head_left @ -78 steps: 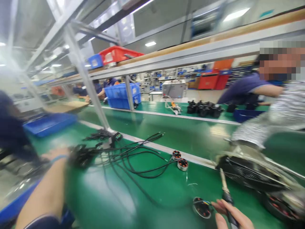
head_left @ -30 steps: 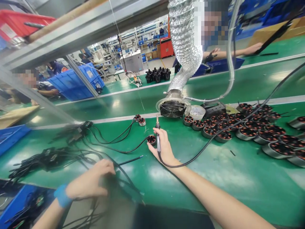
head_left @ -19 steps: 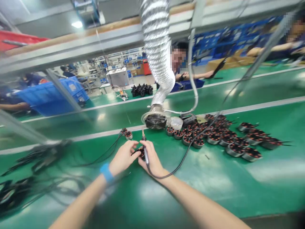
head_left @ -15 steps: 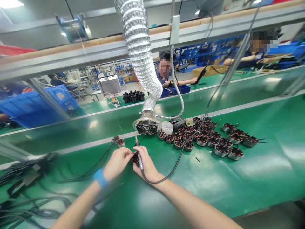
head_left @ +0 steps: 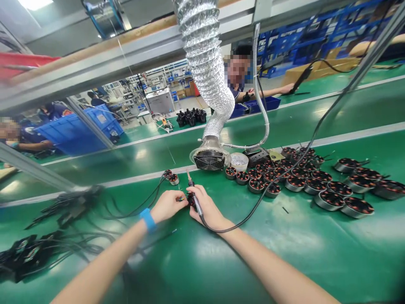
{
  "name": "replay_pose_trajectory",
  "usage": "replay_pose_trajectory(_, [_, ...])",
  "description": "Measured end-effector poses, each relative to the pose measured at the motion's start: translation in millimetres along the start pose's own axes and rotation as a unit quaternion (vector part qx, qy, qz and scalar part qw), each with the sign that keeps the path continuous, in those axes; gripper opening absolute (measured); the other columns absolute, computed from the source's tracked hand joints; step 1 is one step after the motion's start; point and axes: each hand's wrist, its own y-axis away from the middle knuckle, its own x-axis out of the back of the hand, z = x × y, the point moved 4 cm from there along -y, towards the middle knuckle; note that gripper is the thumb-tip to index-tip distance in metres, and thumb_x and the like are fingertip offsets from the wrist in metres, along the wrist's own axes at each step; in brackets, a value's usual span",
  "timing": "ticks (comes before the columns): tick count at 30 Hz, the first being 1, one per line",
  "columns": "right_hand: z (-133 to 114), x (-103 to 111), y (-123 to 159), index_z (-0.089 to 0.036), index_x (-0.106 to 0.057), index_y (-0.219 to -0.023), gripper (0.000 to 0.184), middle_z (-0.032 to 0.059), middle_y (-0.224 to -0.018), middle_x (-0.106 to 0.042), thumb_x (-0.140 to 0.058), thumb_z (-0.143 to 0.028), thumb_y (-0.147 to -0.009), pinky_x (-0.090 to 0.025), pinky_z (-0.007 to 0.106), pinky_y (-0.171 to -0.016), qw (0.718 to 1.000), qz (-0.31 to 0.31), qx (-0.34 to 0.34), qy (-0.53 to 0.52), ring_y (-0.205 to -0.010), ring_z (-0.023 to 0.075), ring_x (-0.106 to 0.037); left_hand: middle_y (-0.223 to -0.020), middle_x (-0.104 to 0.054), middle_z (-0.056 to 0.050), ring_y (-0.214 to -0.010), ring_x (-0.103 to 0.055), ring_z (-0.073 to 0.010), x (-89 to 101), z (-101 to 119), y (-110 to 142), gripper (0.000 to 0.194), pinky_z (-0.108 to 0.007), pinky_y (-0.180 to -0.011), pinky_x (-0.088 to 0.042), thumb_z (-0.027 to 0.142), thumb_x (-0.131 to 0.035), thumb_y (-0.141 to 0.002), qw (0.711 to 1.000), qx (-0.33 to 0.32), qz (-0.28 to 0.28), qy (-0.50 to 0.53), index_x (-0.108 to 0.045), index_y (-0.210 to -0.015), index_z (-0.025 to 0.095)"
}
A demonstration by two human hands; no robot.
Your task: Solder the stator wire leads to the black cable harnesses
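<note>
My right hand (head_left: 209, 212) is closed around a soldering iron (head_left: 196, 202), its tip pointing up and away from me. Below the iron, a small motor stator with dark and copper parts (head_left: 190, 199) sits between my hands, mostly covered by my fingers. My left hand (head_left: 167, 205), with a blue band at the wrist, pinches thin coloured wires (head_left: 180, 199) beside that stator. Just beyond my left fingers stands another motor part (head_left: 173, 179) with a dark cable. A fume extractor (head_left: 209, 161) faces my hands from the back.
Several round motor parts (head_left: 295, 182) crowd the right side of the green bench (head_left: 284, 257). Black cables (head_left: 72, 207) lie tangled at left. A white cup (head_left: 239, 161) stands beside the extractor. The iron's cord crosses my right forearm. A co-worker (head_left: 240, 80) sits across the bench.
The camera view has shifted, so the bench things appear further right. My hands stay together at the stator, and the coloured wires at my left fingertips show more clearly.
</note>
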Motion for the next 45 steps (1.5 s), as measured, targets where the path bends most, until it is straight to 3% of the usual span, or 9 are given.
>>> replay_pose_trajectory(7, [-0.1,-1.3,-0.1,-0.022,-0.037,-0.136,0.072,0.0125,-0.127,-0.044,-0.052,0.000,-0.070,-0.052,0.033,-0.085,1.000,-0.018,0.005,0.008,-0.095,0.0193,-0.059,-0.058,-0.051,0.003,-0.056,-0.042,-0.0112,-1.4,-3.6,-10.1,0.011,-0.024,-0.055,-0.028,0.023,-0.056,-0.072,0.999,0.025,-0.026,-0.018,-0.057,-0.064,0.016])
replay_pose_trajectory(14, [-0.5,-3.6,-0.5,-0.022,-0.038,-0.137,0.071,0.0117,-0.127,-0.045,-0.053,0.000,-0.070,-0.052,0.033,-0.086,1.000,-0.021,0.008,0.006,-0.097,0.0193,-0.059,-0.050,-0.034,0.006,-0.051,-0.028,-0.0095,1.5,-5.4,-2.1,0.032,-0.026,-0.052,-0.020,0.031,-0.050,-0.082,0.999,0.010,-0.021,-0.038,-0.046,-0.054,0.017])
replay_pose_trajectory(20, [-1.0,-4.6,-0.8,-0.022,-0.038,-0.135,0.071,0.0117,-0.125,-0.045,-0.053,0.000,-0.070,-0.051,0.031,-0.081,1.000,-0.026,0.007,0.016,-0.088,0.0177,-0.058,-0.059,-0.053,0.003,-0.057,-0.043,-0.0110,7.7,-7.1,2.4,0.010,-0.023,-0.056,-0.031,0.023,-0.058,-0.070,0.999,0.033,0.006,0.032,-0.062,-0.066,0.015])
replay_pose_trajectory(25, [-1.0,-4.5,-0.9,-0.023,-0.038,-0.136,0.072,0.0108,-0.124,-0.046,-0.053,0.001,-0.069,-0.051,0.030,-0.080,1.000,-0.026,0.008,0.011,-0.087,0.0167,-0.058,-0.061,-0.057,0.001,-0.057,-0.047,-0.0119,9.1,-13.8,5.4,0.017,-0.023,-0.055,-0.035,0.030,-0.061,-0.070,0.993,0.068,-0.006,0.095,-0.063,-0.069,0.014])
replay_pose_trajectory(28, [-1.3,-4.8,-0.6,-0.022,-0.038,-0.135,0.072,0.0108,-0.123,-0.046,-0.053,0.001,-0.068,-0.051,0.030,-0.079,0.999,-0.029,0.010,0.008,-0.086,0.0164,-0.058,-0.062,-0.056,0.002,-0.054,-0.047,-0.0106,12.7,-14.4,6.2,0.024,-0.023,-0.052,-0.035,0.038,-0.063,-0.073,0.989,0.078,-0.048,0.112,-0.061,-0.070,0.014])
replay_pose_trajectory(33, [-2.6,-4.8,-0.3,-0.022,-0.039,-0.135,0.071,0.0103,-0.121,-0.046,-0.053,0.001,-0.069,-0.051,0.030,-0.078,0.999,-0.028,0.016,0.002,-0.084,0.0157,-0.057,-0.075,-0.062,0.000,-0.051,-0.057,-0.0104,18.9,-7.7,-4.2,0.039,-0.023,-0.050,-0.043,0.054,-0.062,-0.077,0.961,0.105,-0.116,0.229,-0.060,-0.085,0.016])
replay_pose_trajectory(39, [-3.1,-3.0,-0.7,-0.024,-0.040,-0.134,0.069,0.0108,-0.123,-0.046,-0.052,0.002,-0.071,-0.052,0.033,-0.085,1.000,-0.025,0.009,-0.012,-0.095,0.0186,-0.059,-0.057,-0.057,0.002,-0.047,-0.056,-0.0107,9.3,-10.9,-19.3,0.047,-0.023,-0.048,-0.042,0.059,-0.072,-0.068,0.934,0.130,-0.152,0.296,-0.061,-0.076,0.013])
replay_pose_trajectory(45, [-0.8,-0.7,-2.0,-0.024,-0.039,-0.133,0.070,0.0106,-0.123,-0.046,-0.054,0.001,-0.070,-0.051,0.036,-0.092,0.999,-0.002,0.004,-0.034,-0.104,0.0212,-0.058,-0.058,-0.057,0.003,-0.052,-0.059,-0.0105,3.8,-25.6,-13.2,0.042,-0.021,-0.050,-0.035,0.045,-0.084,-0.057,0.901,0.162,-0.105,0.387,-0.059,-0.069,0.013])
